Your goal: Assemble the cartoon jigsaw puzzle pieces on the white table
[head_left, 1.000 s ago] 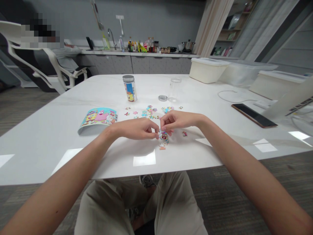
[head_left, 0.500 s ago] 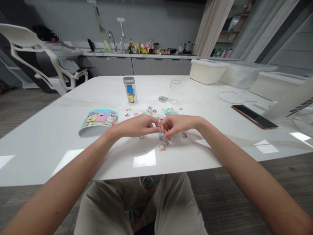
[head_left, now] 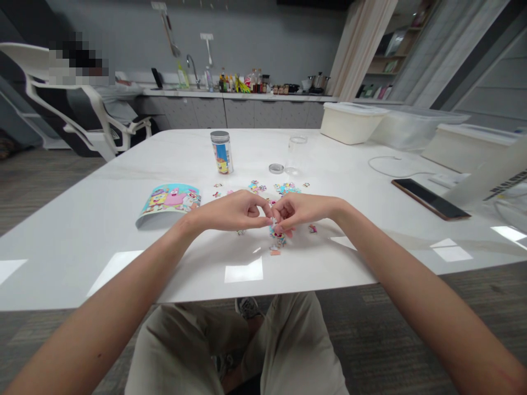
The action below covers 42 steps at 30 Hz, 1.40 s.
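My left hand [head_left: 247, 211] and my right hand [head_left: 298, 211] meet above the white table [head_left: 197, 280], fingertips pinched together around something small, perhaps a puzzle piece, that I cannot make out. Just below the fingertips lies a small cluster of joined puzzle pieces [head_left: 279, 239], partly covered by the hands. A loose piece [head_left: 313, 229] is right of it. Beyond the hands are piles of colourful pieces [head_left: 287, 188]. A curved cartoon picture sheet [head_left: 171, 200] rests on the table to the left of my left hand.
Behind the pieces stand a lidded jar with a cartoon label [head_left: 222, 153], a clear jar [head_left: 296, 155] and a metal lid [head_left: 276, 168]. A phone [head_left: 430, 198] and plastic boxes [head_left: 352, 122] are on the right. A person sits in a white chair [head_left: 96, 123] at back left.
The view has shifted slightly. Both hands remain together over the cluster, with the fingertips moved a little and more of the pieces beneath now showing.
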### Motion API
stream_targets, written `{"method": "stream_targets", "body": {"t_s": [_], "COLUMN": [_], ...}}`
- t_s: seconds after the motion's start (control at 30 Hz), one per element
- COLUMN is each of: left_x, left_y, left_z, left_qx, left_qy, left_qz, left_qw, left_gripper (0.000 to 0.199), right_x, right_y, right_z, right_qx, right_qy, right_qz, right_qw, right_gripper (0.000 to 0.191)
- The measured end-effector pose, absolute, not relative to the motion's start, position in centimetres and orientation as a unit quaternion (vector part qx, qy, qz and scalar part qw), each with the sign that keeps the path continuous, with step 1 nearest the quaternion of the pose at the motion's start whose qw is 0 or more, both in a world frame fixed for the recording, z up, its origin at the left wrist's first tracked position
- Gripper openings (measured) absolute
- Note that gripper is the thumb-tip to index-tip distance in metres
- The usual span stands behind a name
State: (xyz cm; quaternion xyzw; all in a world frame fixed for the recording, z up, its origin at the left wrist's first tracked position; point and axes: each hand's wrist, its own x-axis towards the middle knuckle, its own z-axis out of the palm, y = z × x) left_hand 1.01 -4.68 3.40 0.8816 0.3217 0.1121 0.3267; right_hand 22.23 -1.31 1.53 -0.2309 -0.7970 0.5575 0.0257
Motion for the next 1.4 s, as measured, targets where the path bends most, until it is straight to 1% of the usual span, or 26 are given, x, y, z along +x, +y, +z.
{"method": "stream_targets", "body": {"t_s": [0.1,0.3,0.5,1.0,1.17,1.23,1.4], "left_x": [1.0,1.2,1.4,1.6,1.3,1.1,0.8], "left_y": [-4.8,-4.8,-4.8,-5.0,-4.7,-4.6,-4.3], "left_z": [3.5,3.4,3.2,3.2,3.1,3.1,3.2], "left_qx": [0.884,0.874,0.877,0.889,0.892,0.891,0.893], "left_qy": [0.326,0.323,0.325,0.310,0.322,0.335,0.353], "left_qz": [0.097,0.095,0.090,0.084,0.059,0.040,-0.033], "left_qw": [0.322,0.350,0.343,0.325,0.310,0.303,0.277], "left_gripper": [0.024,0.024,0.025,0.024,0.023,0.024,0.026], "right_x": [22.3,22.2,22.1,22.1,22.7,23.1,23.6], "right_y": [-1.3,-1.5,-1.5,-1.4,-1.1,-0.9,-0.2], "right_z": [1.6,1.7,1.7,1.6,1.9,2.2,2.4], "right_qx": [-0.231,-0.239,-0.244,-0.251,-0.257,-0.265,-0.332], "right_qy": [-0.796,-0.797,-0.798,-0.793,-0.791,-0.807,-0.820], "right_qz": [0.560,0.555,0.551,0.555,0.556,0.527,0.450], "right_qw": [0.022,0.005,-0.013,-0.017,0.016,0.037,0.119], "right_gripper": [0.026,0.027,0.026,0.029,0.025,0.024,0.029]}}
